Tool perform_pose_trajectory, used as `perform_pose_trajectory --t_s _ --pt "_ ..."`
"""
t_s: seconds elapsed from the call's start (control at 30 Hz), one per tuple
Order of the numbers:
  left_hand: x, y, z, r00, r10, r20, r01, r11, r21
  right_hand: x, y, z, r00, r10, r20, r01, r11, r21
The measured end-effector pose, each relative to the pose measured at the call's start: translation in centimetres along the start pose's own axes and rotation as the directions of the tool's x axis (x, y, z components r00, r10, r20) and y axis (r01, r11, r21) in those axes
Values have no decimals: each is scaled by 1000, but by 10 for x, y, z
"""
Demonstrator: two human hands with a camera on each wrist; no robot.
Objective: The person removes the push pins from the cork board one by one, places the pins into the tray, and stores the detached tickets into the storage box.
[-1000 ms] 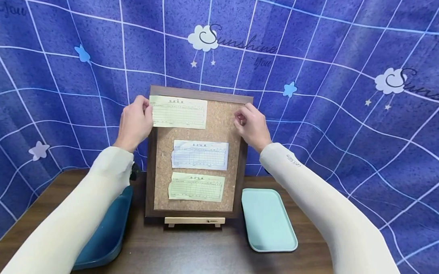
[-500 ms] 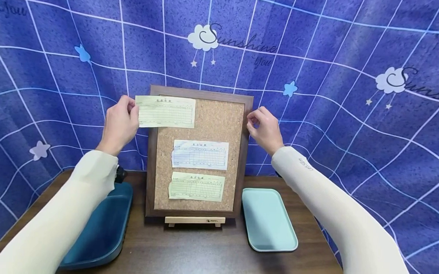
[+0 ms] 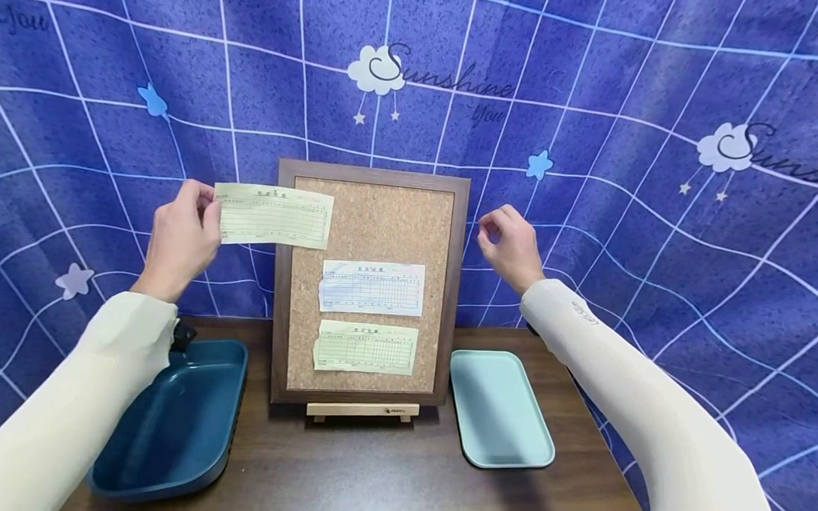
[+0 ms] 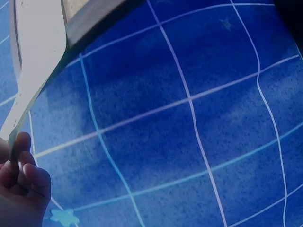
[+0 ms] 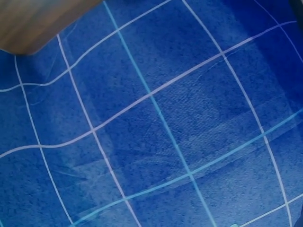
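In the head view my left hand (image 3: 183,236) pinches the left edge of a pale green receipt slip (image 3: 275,217). The slip's right end overlaps the upper left of a framed cork board (image 3: 390,225). In the left wrist view the fingers (image 4: 33,179) grip the slip (image 4: 40,38), seen nearly edge-on. My right hand (image 3: 514,244) hovers just right of the board's frame, thumb and index fingertip together; any small thing between them is too small to make out. A blue-printed slip (image 3: 372,288) and a green slip (image 3: 365,348) are on the board below.
A wooden stand (image 3: 363,410) supports the board on the dark wooden table (image 3: 334,471). To the left lies a deep blue tray (image 3: 173,420), partly under my left sleeve. A light teal tray (image 3: 501,409) lies right of the board. A blue grid curtain (image 3: 591,81) hangs behind.
The left hand has carried the green slip leftward, its left part now past the board's frame. My right hand has moved right, from the board's upper right corner to beyond its frame.
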State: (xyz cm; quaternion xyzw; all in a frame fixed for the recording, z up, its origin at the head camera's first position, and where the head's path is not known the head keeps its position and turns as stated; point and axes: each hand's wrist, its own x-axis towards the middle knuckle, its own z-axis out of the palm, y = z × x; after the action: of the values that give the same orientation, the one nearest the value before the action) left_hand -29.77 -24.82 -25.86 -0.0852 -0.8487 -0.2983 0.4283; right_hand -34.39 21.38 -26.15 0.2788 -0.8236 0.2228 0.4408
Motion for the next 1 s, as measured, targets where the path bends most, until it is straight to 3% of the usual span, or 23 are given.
perform_pose_trajectory --t_s 0.53,1.0 --pt "-11 -25 -40 997 -50 -66 52 998 27 -18 15 -9 999 39 8 -38 999 -18" --pt "-26 -45 -64 985 -86 -152 93 995 36 -31 27 -7 998 57 0 -57 998 -9"
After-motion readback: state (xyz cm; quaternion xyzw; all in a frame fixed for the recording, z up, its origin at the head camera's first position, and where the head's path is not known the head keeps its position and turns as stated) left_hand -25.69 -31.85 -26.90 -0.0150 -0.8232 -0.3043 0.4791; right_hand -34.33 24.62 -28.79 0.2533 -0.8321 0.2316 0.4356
